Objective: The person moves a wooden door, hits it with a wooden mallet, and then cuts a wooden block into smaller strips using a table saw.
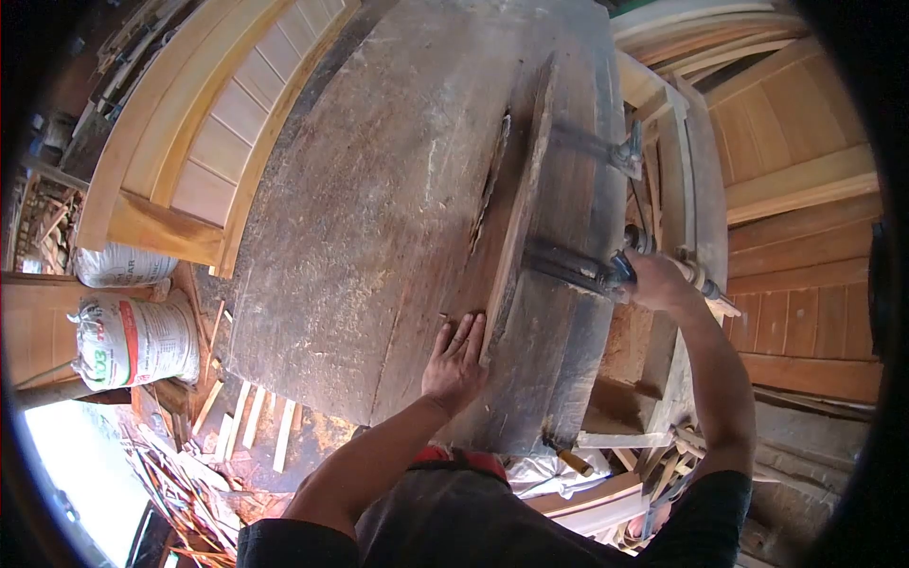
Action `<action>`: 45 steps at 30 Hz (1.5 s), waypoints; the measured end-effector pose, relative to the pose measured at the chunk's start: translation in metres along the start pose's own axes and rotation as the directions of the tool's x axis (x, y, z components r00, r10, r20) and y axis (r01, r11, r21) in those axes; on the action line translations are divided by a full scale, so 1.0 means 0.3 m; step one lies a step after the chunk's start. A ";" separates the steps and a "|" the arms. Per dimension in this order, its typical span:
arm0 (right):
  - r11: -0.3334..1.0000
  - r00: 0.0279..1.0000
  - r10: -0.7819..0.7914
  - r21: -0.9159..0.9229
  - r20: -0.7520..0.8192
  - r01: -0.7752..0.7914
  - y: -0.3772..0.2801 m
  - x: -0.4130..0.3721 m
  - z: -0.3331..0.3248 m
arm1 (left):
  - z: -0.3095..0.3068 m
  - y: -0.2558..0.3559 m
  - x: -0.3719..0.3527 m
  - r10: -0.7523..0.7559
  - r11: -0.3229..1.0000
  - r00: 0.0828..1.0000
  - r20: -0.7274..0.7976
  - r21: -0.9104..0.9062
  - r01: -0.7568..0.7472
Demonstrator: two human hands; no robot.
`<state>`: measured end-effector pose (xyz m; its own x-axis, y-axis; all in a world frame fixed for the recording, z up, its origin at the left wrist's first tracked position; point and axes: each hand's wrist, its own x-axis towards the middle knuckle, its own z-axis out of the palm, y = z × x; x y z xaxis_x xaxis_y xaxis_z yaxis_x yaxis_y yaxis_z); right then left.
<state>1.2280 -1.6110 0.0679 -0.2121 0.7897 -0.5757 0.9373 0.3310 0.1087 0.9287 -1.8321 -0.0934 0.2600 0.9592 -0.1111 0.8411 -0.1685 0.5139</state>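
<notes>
Worn saw table [379, 189], left hand [454, 357] against fence [523, 180], right hand [658, 282] gripping clamp [573, 266]

Left hand [454, 360] lies flat against wooden fence [523, 180]; right hand [658, 281] grips clamp [568, 265].

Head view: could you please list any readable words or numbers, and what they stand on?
"03" (uncertain), large green characters on the lower white sack; its red and small print is too blurred.
On the upper white sack: faint print, unreadable.
No other text shows.
</notes>
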 end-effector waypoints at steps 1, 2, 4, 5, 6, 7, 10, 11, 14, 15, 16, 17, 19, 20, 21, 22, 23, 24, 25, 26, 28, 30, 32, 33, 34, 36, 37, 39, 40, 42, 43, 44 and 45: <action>1.000 1.000 -0.006 0.001 -0.008 0.006 0.005 0.001 0.002 | 0.001 -0.001 0.000 0.002 1.000 1.000 -0.005 -0.013 -0.002; 1.000 1.000 -0.021 -0.004 -0.003 0.021 0.010 0.004 0.006 | 0.002 -0.002 0.000 0.004 1.000 1.000 -0.011 -0.027 -0.004; 0.999 0.999 -0.051 -0.015 0.010 0.051 0.018 0.010 0.018 | 0.009 -0.006 0.002 0.003 0.999 1.000 -0.029 -0.040 -0.005; 0.997 0.998 -0.064 -0.037 -0.010 0.063 0.017 0.007 0.023 | 0.014 -0.008 0.002 0.003 0.999 0.999 -0.039 -0.047 -0.005; 0.995 0.997 -0.076 -0.060 -0.030 0.074 0.017 0.002 0.027 | 0.018 -0.009 0.000 -0.001 0.999 0.999 -0.034 -0.054 -0.001; 0.993 0.995 -0.089 -0.084 -0.050 0.085 0.016 -0.002 0.031 | 0.018 -0.008 0.000 -0.005 0.998 1.000 -0.030 -0.062 0.004; 0.987 0.978 -0.148 -0.083 -0.146 0.137 0.019 -0.006 0.043 | 0.018 -0.009 -0.002 0.002 0.999 0.999 -0.035 -0.050 -0.003; 0.988 0.985 -0.129 -0.101 -0.113 0.118 0.013 -0.006 0.040 | 0.018 -0.009 -0.003 0.007 0.999 0.999 -0.039 -0.041 -0.009; 0.986 0.994 -0.098 -0.141 -0.050 0.090 -0.006 -0.013 0.019 | 0.020 -0.007 -0.001 -0.006 0.999 1.000 -0.022 -0.038 0.006; 0.985 0.993 -0.107 -0.144 -0.051 0.099 -0.009 -0.015 0.015 | 0.021 -0.007 -0.001 -0.001 1.000 1.000 -0.030 -0.023 0.000; 0.983 0.992 -0.118 -0.148 -0.053 0.109 -0.012 -0.017 0.011 | 0.019 -0.006 0.000 0.004 1.000 0.999 -0.039 -0.008 -0.004; 0.984 0.993 -0.111 -0.147 -0.038 0.104 -0.019 -0.019 0.004 | 0.017 -0.005 0.000 0.009 1.000 0.999 -0.047 0.007 -0.009; 0.985 0.995 -0.097 -0.146 -0.011 0.095 -0.031 -0.021 -0.010 | 0.003 0.000 0.003 -0.018 1.000 1.000 -0.004 -0.021 0.018; 0.982 0.990 -0.125 -0.149 -0.061 0.114 -0.019 -0.016 0.005 | -0.003 0.004 0.004 -0.031 0.999 0.999 0.018 -0.035 0.032; 0.979 0.982 -0.152 -0.153 -0.112 0.134 0.003 -0.007 0.032 | 0.005 0.003 0.003 -0.019 1.000 1.000 -0.003 -0.023 0.019; 0.976 0.971 -0.178 -0.158 -0.162 0.153 0.005 -0.008 0.038 | 0.012 0.000 0.002 -0.007 1.000 1.000 -0.025 -0.010 0.006; 0.975 0.970 -0.173 -0.169 -0.170 0.144 0.006 -0.013 0.040 | 0.018 -0.003 0.001 0.006 1.000 0.999 -0.046 0.004 -0.006; 0.974 0.969 -0.168 -0.179 -0.179 0.136 0.004 -0.019 0.037 | 0.024 -0.007 0.000 0.009 1.000 0.999 -0.051 0.001 -0.009; 0.974 0.969 -0.164 -0.190 -0.187 0.128 -0.002 -0.025 0.033 | 0.023 -0.007 0.001 0.013 1.000 0.998 -0.057 -0.002 -0.013; 0.975 0.970 -0.154 -0.187 -0.189 0.118 -0.004 -0.027 0.034 | 0.022 -0.007 0.000 0.017 1.000 0.998 -0.062 -0.005 -0.018; 0.979 0.972 -0.133 -0.180 -0.194 0.098 -0.006 -0.032 0.034 | 0.022 -0.007 -0.001 0.015 1.000 0.997 -0.070 -0.017 -0.017; 0.975 0.975 -0.132 -0.200 -0.178 0.095 -0.010 -0.031 0.030 | 0.021 -0.007 -0.003 0.019 1.000 0.997 -0.081 -0.017 -0.020; 0.973 0.976 -0.134 -0.211 -0.174 0.096 -0.012 -0.032 0.027 | 0.025 -0.008 -0.002 0.029 1.000 0.995 -0.097 -0.003 -0.029; 0.973 0.975 -0.135 -0.211 -0.176 0.097 -0.012 -0.032 0.026 | 0.026 -0.009 -0.001 0.025 1.000 0.995 -0.094 -0.009 -0.026; 0.973 0.974 -0.137 -0.211 -0.178 0.098 -0.023 -0.036 0.018 | 0.026 -0.009 -0.001 0.022 1.000 0.996 -0.090 -0.015 -0.023; 0.987 0.992 -0.039 -0.161 -0.124 0.018 -0.056 -0.042 -0.014 | 0.024 -0.009 -0.001 0.021 1.000 0.996 -0.087 -0.016 -0.022; 0.990 0.995 0.010 -0.138 -0.095 -0.023 -0.070 -0.040 -0.032 | 0.025 -0.009 -0.002 0.023 1.000 0.996 -0.089 -0.011 -0.024; 0.951 0.969 0.225 0.192 0.104 -0.242 -0.050 -0.004 -0.050 | 0.025 -0.008 -0.004 0.024 1.000 0.996 -0.084 -0.004 -0.024; 0.873 0.928 0.299 0.330 0.220 -0.360 -0.034 0.011 -0.056 | 0.034 -0.010 -0.007 0.021 1.000 0.997 -0.080 0.000 -0.021; 0.871 0.956 0.278 0.394 0.096 -0.293 0.067 0.053 0.011 | 0.029 -0.010 -0.001 0.006 1.000 0.997 -0.072 -0.004 -0.007; 0.867 0.962 0.270 0.426 0.036 -0.259 0.105 0.070 0.061 | 0.025 -0.009 -0.001 -0.001 1.000 0.998 -0.060 -0.011 0.000; 0.778 0.989 0.148 0.618 -0.003 -0.114 0.117 0.084 0.103 | 0.021 -0.006 -0.001 -0.007 1.000 0.999 -0.047 -0.017 0.006; 0.634 0.997 0.032 0.772 -0.069 0.033 0.124 0.096 0.141 | 0.022 -0.004 -0.001 -0.009 1.000 1.000 -0.029 -0.001 0.008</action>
<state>1.2684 -1.5978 0.0211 -0.2005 0.8336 -0.5146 0.8010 -0.1630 -0.5761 0.9308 -1.8338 -0.0995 0.2388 0.9669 -0.0904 0.8427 -0.1600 0.5141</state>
